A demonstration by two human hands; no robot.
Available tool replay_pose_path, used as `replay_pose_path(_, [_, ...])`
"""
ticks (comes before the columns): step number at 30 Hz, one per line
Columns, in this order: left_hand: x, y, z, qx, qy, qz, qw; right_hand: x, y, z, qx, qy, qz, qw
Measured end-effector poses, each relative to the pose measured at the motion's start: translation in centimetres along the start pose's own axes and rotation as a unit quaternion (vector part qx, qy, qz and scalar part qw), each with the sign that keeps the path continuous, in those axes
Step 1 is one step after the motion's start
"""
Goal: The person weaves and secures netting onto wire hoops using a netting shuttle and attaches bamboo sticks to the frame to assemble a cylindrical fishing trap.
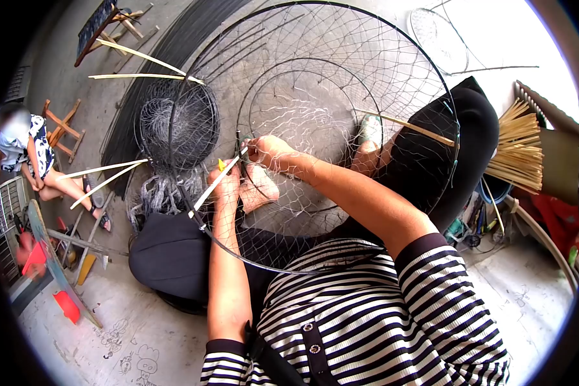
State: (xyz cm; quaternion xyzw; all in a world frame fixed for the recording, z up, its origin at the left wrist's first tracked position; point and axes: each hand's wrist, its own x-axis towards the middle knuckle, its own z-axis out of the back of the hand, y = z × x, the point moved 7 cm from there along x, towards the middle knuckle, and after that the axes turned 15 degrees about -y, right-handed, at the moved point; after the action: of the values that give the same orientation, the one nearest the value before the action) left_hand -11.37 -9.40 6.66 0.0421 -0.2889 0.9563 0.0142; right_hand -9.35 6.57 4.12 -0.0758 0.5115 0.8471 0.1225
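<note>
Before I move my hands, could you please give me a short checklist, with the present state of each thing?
1. Left hand at the pale strip: ok.
2. Right hand near the strip's upper end: ok.
3. Strip's lower end fastened to the large hoop: cannot tell.
4. Fingers free of the net: cannot tell.
5. White strands straight: not ok, wavy and tangled.
6. Strip bundle gathered at your right: ok.

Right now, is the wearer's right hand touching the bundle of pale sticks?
No, the right hand is at the hooped net near the left hand, away from the stick bundle.
</note>
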Motion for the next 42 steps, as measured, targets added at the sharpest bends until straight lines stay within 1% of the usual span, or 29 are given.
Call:
replay_pose_path(3, [-0.4, -1.3, 0.9, -0.088, -0.034, -0.039, 0.995, -0.4, 0.6, -0.2, -0.041, 0.053, 0.055, 0.996])
replay_pose_path(6, [-0.4, -0.3, 1.2, -0.082, -0.051, -0.054, 0.994, 0.0, 1.0, -1.2, -0.047, 0.027, 0.107, 0.993])
replay_pose_path(9, [-0.1, 1.6, 1.3, -0.07, -0.038, 0.006, 0.997, -0.1, 1.3, -1.4, -0.061, 0.028, 0.106, 0.992])
replay_pose_path(11, [0.0, 2.9, 0.8, -0.113, 0.038, 0.087, 0.989, -0.2, 1.6, -0.9, -0.092, 0.015, 0.073, 0.993])
replay_pose_path(13, [-0.3, 3.9, 0.1, -0.156, 0.115, 0.165, 0.967, -0.4, 1.8, -0.3, -0.107, 0.015, 0.043, 0.993])
replay_pose_path(16, [-0.8, 3.6, -0.1, -0.264, 0.178, 0.24, 0.917, -0.7, 2.6, 1.6, -0.111, 0.014, 0.009, 0.994])
replay_pose_path(17, [-0.9, 3.5, -0.3, -0.302, 0.198, 0.263, 0.895, -0.7, 2.4, 1.6, -0.114, 0.015, 0.023, 0.993])
replay_pose_path(19, [-0.6, 3.3, -0.6, -0.33, 0.174, 0.263, 0.89, -0.7, 2.1, 1.8, -0.122, 0.018, 0.051, 0.991])
replay_pose_path(20, [-0.6, 2.8, -0.6, -0.342, 0.155, 0.264, 0.888, -1.0, 2.3, 1.9, -0.179, 0.091, 0.045, 0.979])
replay_pose_path(21, [-0.6, 2.5, -0.5, -0.354, 0.134, 0.267, 0.886, -1.7, 3.5, 3.1, -0.199, 0.108, 0.066, 0.972])
replay_pose_path(22, [-0.4, 3.2, -0.7, -0.293, 0.102, 0.283, 0.907, -3.0, 4.7, 4.4, -0.219, 0.125, 0.088, 0.964])
replay_pose_path(23, [-0.3, 3.7, -1.0, -0.303, 0.074, 0.243, 0.919, -4.5, 5.9, 5.9, -0.239, 0.142, 0.11, 0.954])
replay_pose_path(25, [-0.5, 6.2, -3.8, -0.434, 0.101, 0.35, 0.824, -7.8, 9.5, 10.7, -0.073, 0.083, 0.246, 0.963])
replay_pose_path(26, [-0.2, 7.9, -6.2, -0.411, 0.064, 0.327, 0.849, -9.7, 10.6, 13.2, 0.207, 0.124, 0.018, 0.97])
replay_pose_path(27, [-0.3, 8.2, -7.6, -0.512, 0.039, 0.336, 0.79, -11.4, 10.3, 14.4, 0.322, 0.142, -0.071, 0.934])
replay_pose_path(28, [-0.3, 7.7, -7.3, -0.412, 0.03, 0.277, 0.868, -13.2, 10.0, 15.6, 0.429, 0.145, -0.161, 0.877])
replay_pose_path(29, [-0.6, 6.9, -7.0, -0.301, 0.02, 0.214, 0.929, -13.9, 8.6, 16.7, 0.403, 0.142, -0.107, 0.898])
replay_pose_path(30, [-0.6, 4.8, -4.4, -0.182, 0.031, 0.202, 0.962, -15.4, 7.6, 17.8, 0.419, 0.149, -0.118, 0.888])
replay_pose_path(31, [-0.8, 4.8, -5.0, -0.203, 0.024, 0.208, 0.956, -16.8, 7.1, 18.7, 0.437, 0.156, -0.128, 0.877])
replay_pose_path(33, [-0.7, 2.4, -4.0, -0.183, 0.01, 0.169, 0.968, -18.0, 8.4, 20.0, 0.346, 0.117, -0.1, 0.925])
replay_pose_path(34, [-0.8, 1.1, -3.2, -0.141, 0.044, 0.171, 0.974, -18.7, 10.1, 21.6, 0.072, 0.002, -0.025, 0.997])
replay_pose_path(35, [-1.0, 1.1, -3.7, -0.184, 0.029, 0.176, 0.967, -19.3, 12.0, 22.0, -0.25, -0.101, 0.242, 0.932])
replay_pose_path(36, [-0.8, 2.5, -5.4, -0.207, 0.042, 0.217, 0.953, -19.5, 11.5, 22.1, -0.231, -0.073, 0.197, 0.95])
replay_pose_path(37, [-0.5, 4.7, -7.7, -0.202, 0.031, 0.169, 0.964, -19.8, 10.8, 22.3, -0.211, -0.046, 0.15, 0.965])
replay_pose_path(38, [-0.2, 7.0, -10.0, -0.196, 0.017, 0.122, 0.973, -20.1, 8.9, 23.3, -0.012, -0.074, 0.026, 0.997])
replay_pose_path(39, [-0.3, 1.8, -2.9, -0.055, 0.023, 0.123, 0.991, -20.5, 7.9, 23.5, 0.189, -0.097, -0.1, 0.972])
replay_pose_path(40, [-0.3, 3.0, -4.0, -0.08, 0.004, 0.128, 0.989, -21.6, 8.5, 24.2, 0.28, -0.129, -0.139, 0.941])
replay_pose_path(41, [-0.3, 5.2, -6.6, -0.106, -0.018, 0.135, 0.985, -22.1, 10.9, 24.9, 0.129, -0.161, -0.037, 0.978])
replay_pose_path(42, [-1.0, 9.1, -12.3, -0.235, 0.052, 0.15, 0.959, -22.9, 15.4, 24.9, 0.022, -0.204, 0.082, 0.975])
